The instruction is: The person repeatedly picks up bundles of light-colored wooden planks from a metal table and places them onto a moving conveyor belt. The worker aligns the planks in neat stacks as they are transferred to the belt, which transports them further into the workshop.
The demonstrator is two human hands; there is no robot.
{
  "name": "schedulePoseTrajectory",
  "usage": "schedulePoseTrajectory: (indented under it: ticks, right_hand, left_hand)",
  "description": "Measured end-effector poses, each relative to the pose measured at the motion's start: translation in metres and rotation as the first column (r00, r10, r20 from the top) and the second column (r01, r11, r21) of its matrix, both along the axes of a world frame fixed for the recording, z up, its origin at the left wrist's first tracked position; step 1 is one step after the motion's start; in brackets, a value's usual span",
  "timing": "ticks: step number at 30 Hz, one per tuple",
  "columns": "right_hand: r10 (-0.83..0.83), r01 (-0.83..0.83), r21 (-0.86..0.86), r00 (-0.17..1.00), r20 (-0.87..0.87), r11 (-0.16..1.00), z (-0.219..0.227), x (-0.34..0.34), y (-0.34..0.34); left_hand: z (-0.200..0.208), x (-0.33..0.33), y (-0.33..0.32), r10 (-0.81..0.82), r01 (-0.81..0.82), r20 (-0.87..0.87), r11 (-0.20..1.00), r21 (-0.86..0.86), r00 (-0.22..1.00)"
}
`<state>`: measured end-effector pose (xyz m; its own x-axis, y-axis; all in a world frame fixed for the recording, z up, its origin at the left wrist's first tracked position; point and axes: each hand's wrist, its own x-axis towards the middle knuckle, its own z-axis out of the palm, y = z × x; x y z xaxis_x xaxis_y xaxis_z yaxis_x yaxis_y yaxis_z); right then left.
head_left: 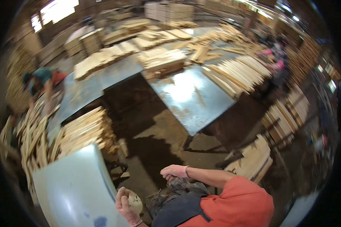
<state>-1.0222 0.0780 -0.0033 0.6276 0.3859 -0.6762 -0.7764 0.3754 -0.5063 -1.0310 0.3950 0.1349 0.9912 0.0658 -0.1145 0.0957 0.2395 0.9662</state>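
My left hand (127,207), in a pale pink work glove, is raised beside the right edge of a light blue smooth tabletop (72,185). Its fingers are curled in, and nothing shows in them. A round pale object (135,202) lies just beyond that hand, partly hidden by it. In front of my body hangs my right hand (174,171), gloved in the same pink, with fingers bent inward and no object visible in it. Both hands are somewhat blurred. A dark apron (180,212) covers my front.
Stacked wooden strips (85,132) stand beyond the blue tabletop. A metal-topped table (193,98) carries boards (238,73). More wood (250,159) sits low at right. One person (41,81) bends over loose strips at left; another (278,62) handles wood at far right.
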Motion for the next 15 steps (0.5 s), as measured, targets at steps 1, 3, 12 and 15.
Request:
schedulePoseTrajectory:
  ticks: [1,3,12,15]
  right_hand:
    - [-0.029,0.03,0.016,0.999,-0.023,0.999,-0.013,0.011,-0.004]
    - [-0.055,0.056,0.027,0.998,-0.036,0.998,-0.031,0.043,-0.014]
    - [0.177,-0.136,-0.639,0.984,0.0,0.757,-0.061,0.196,-0.092]
    - [0.372,-0.047,-0.799,0.9,0.227,0.6,-0.075,0.243,-0.135]
  left_hand:
    - [0.001,0.02,-0.011,0.025,-0.024,-0.008,0.997,0.075,1.0]
    - [0.04,0.054,-0.034,0.005,-0.009,-0.209,1.0,-0.019,0.978]
    - [0.006,0.298,-0.081,0.07,-0.069,-0.247,0.998,0.011,0.966]
    - [0.004,0.398,-0.113,-0.075,0.091,-0.154,0.991,0.099,0.985]
